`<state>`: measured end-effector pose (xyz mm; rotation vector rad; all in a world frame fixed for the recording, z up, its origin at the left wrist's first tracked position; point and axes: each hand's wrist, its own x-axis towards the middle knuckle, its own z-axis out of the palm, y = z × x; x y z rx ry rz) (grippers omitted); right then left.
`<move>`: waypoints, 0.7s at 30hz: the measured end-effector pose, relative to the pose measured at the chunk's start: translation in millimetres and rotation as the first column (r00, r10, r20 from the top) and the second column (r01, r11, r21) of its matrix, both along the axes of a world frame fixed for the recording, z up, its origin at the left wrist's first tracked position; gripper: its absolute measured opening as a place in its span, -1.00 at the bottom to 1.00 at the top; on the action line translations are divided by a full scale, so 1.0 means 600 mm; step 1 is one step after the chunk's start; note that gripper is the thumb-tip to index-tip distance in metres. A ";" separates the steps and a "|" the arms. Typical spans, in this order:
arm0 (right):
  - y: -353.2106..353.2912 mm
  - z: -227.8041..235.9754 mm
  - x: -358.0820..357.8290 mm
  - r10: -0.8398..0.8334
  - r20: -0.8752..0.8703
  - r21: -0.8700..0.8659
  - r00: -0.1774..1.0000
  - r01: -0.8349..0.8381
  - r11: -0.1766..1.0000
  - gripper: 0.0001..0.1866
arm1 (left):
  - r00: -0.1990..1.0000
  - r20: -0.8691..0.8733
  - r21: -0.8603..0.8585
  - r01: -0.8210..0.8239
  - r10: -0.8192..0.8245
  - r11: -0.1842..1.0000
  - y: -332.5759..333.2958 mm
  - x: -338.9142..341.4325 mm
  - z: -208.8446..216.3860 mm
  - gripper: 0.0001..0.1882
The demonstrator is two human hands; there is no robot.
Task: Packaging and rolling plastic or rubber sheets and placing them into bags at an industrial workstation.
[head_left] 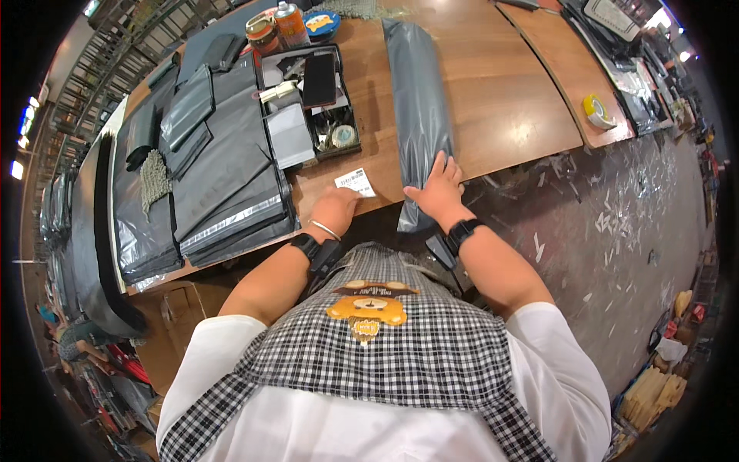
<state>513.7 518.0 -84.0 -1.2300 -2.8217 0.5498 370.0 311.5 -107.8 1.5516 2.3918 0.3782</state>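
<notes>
Under right hand (437, 192), grey package (421, 88) partly hidden.

- Frame center: a white label (357, 185) bears a barcode and fine print, too small to read.
- Lower center: printed lettering (385, 292) tops the bear on a checked apron (431, 346).
- Top, left of center: an orange-labeled bottle (291, 28) carries illegible print.
</notes>
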 end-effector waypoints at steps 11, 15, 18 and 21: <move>-0.031 0.049 0.023 -0.405 -0.389 -0.920 0.827 -0.325 0.220 -0.83 | 0.665 0.743 0.331 -0.463 0.076 0.822 0.036 0.079 0.123 -0.51; -0.040 0.062 0.038 -0.364 -0.429 -0.899 0.827 -0.350 0.264 -0.85 | 0.164 0.977 -0.013 -0.582 0.133 0.813 0.024 0.072 0.109 -0.75; -0.050 0.067 0.042 -0.356 -0.446 -0.891 0.821 -0.372 0.260 -0.87 | 0.069 0.988 -0.070 -0.587 0.136 0.807 0.013 0.070 0.104 -0.87; -0.059 0.069 0.042 -0.343 -0.469 -0.879 0.814 -0.392 0.270 -0.87 | -0.009 0.988 -0.128 -0.609 0.154 0.783 0.006 0.078 0.108 -0.94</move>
